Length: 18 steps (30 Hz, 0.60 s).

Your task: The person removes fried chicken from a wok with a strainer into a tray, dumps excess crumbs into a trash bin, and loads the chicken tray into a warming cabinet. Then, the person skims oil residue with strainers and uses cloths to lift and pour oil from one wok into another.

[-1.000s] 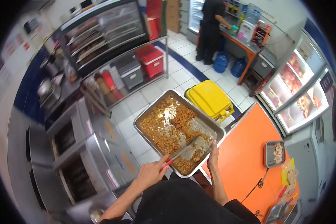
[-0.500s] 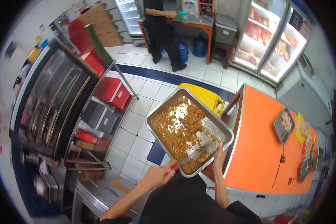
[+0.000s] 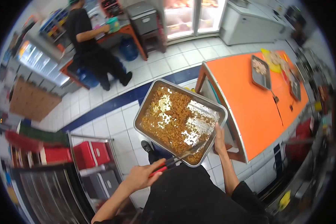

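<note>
A rectangular metal tray [image 3: 220, 112] with brown crumbly minced food [image 3: 175, 106] in it is held up in front of me, slightly turned. My right hand [image 3: 220, 142] grips its right rim, with the fingers partly hidden below. In my left hand [image 3: 141, 177] is the red handle of a metal spatula [image 3: 186, 154]. Its blade reaches over the near rim into the food near the lower right corner, where motion blurs it. Bare shiny metal shows on the tray's right side.
An orange table [image 3: 250, 108] stands to my right, bearing a smaller tray [image 3: 261, 76] of pale food. Red and grey coolers [image 3: 91, 154] sit on a rack at left. A person in black [image 3: 87, 44] stands at a counter behind, near lit refrigerators [image 3: 179, 16].
My view has turned right and I have moved closer to the orange table. More bare metal shows in the tray. The spatula has shifted towards the near right corner. Both hands keep their holds.
</note>
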Available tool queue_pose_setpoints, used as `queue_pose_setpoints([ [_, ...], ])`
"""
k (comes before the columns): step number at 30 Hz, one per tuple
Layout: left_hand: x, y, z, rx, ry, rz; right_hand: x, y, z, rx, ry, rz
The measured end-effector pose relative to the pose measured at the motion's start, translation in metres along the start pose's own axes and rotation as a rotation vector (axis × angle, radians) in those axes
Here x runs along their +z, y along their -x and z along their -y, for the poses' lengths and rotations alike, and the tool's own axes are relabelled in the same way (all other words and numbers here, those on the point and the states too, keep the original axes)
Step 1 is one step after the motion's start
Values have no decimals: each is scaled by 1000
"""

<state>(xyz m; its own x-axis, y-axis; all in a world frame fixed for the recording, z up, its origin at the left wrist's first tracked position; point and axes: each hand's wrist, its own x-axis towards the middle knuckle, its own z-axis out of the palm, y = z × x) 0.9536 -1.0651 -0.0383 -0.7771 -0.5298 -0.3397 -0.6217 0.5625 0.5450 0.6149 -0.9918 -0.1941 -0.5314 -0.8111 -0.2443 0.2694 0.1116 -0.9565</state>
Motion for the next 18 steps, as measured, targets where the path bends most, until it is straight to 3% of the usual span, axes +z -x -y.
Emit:
queue_pose_setpoints([
  [2, -11, -21, 36, 169, -5, 29, 22, 5, -8, -87, 59, -201],
  [5, -47, -47, 142, 222, -158, 141, 62, 24, -36, -78, -104, -314],
  [10, -131, -61, 172, 490, -160, 272, 119, 66, -36, -107, -99, -627],
  [12, -137, -79, 196, 530, -383, 442, 146, 86, -44, -117, -146, -702],
  [13, -143, -93, 215, 590, -427, 372, 165, 102, -55, -94, -83, -804],
  [16, -168, -110, 213, 676, -516, 461, 200, 127, -63, -96, -9, -1023],
  [17, -168, -104, 221, 834, -517, 540, 222, 156, -84, -88, -115, -1061],
  [18, -168, -113, 228, 860, -529, 552, 234, 167, -92, -87, -221, -1061],
])
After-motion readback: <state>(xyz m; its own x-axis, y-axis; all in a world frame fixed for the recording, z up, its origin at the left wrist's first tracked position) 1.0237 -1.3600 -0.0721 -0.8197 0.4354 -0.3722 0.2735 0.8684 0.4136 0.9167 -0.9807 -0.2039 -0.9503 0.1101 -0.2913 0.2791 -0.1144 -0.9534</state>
